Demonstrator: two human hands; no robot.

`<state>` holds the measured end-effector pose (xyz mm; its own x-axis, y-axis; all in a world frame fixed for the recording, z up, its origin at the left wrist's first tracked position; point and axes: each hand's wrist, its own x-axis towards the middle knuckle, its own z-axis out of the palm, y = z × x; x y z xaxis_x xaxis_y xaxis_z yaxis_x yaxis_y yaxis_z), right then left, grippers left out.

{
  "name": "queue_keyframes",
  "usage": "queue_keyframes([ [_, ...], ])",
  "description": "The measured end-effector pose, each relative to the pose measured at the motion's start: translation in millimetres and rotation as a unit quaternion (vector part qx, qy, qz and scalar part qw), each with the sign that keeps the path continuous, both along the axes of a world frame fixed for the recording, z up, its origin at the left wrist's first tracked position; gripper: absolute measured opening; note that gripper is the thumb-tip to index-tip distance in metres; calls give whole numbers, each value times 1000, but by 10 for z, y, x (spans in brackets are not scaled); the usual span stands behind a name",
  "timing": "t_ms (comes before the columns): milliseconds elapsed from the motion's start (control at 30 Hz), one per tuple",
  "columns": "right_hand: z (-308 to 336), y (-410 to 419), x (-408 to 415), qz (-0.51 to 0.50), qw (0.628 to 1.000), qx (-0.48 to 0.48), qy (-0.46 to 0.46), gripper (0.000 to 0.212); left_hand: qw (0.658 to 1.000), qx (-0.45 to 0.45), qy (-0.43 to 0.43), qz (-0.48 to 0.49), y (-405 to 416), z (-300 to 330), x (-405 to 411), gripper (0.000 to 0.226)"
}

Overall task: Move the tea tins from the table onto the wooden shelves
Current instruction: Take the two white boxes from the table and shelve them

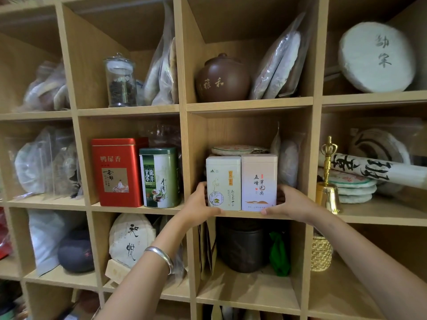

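Observation:
Two upright tea tins stand side by side at the front edge of a middle compartment of the wooden shelves [249, 104]: a white tin [223, 181] on the left and a pale pink tin [259, 181] on the right, touching each other. My left hand [198, 205] grips the white tin's left side, thumb along its bottom front. My right hand [291, 202] grips the pink tin's right side, thumb at its bottom corner. In the compartment to the left stand a red tin [116, 172] and a green tin [160, 177].
Wrapped tea cakes [239, 150] lie behind the two tins, with a bagged cake [288, 162] at their right. A brown clay jar [223, 79] sits above, a dark jar [242, 248] below. A brass bell [328, 181] stands in the right compartment.

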<state>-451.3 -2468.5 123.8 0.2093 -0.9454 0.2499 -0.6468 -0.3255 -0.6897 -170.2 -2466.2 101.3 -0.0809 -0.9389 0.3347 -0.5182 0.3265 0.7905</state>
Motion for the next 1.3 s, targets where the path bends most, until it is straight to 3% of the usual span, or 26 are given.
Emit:
queue_keyframes([
  [233, -11, 7, 5, -8, 1000, 0, 1, 79, 999, -25, -17, 19, 30, -18, -30, 88],
  [300, -21, 12, 17, -18, 1000, -9, 10, 84, 998, -44, -32, 36, 59, 3, -54, 97],
  [433, -29, 80, 29, -41, 999, -24, -7, 92, 999, -36, 29, 23, 135, -19, -88, 115],
  [633, -316, 418, 246, -94, 967, -181, -151, 101, 987, -131, -11, 94, 323, -414, -87, 96],
  [767, -327, 666, 494, -174, 904, -345, -182, 62, 981, -145, -39, 125, 394, -405, -68, 75],
  [833, -313, 757, 615, -137, 892, -394, -173, 38, 973, -159, -43, 160, 468, -348, -68, 64],
  [933, -353, 799, 802, -31, 905, -409, -117, 24, 964, -156, -47, 208, 668, -389, -73, 55],
  [1067, -433, 792, 1214, 104, 916, -377, -86, 24, 947, -157, -88, 268, 1139, -453, 57, 47],
  [1233, -615, 1035, 1630, 268, 912, -305, -50, 25, 881, -111, -126, 442, 2230, -561, 239, 33],
  [1300, -696, 1325, 1793, 336, 898, -282, -34, 24, 857, -59, -141, 492, 2836, -690, 198, 43],
])
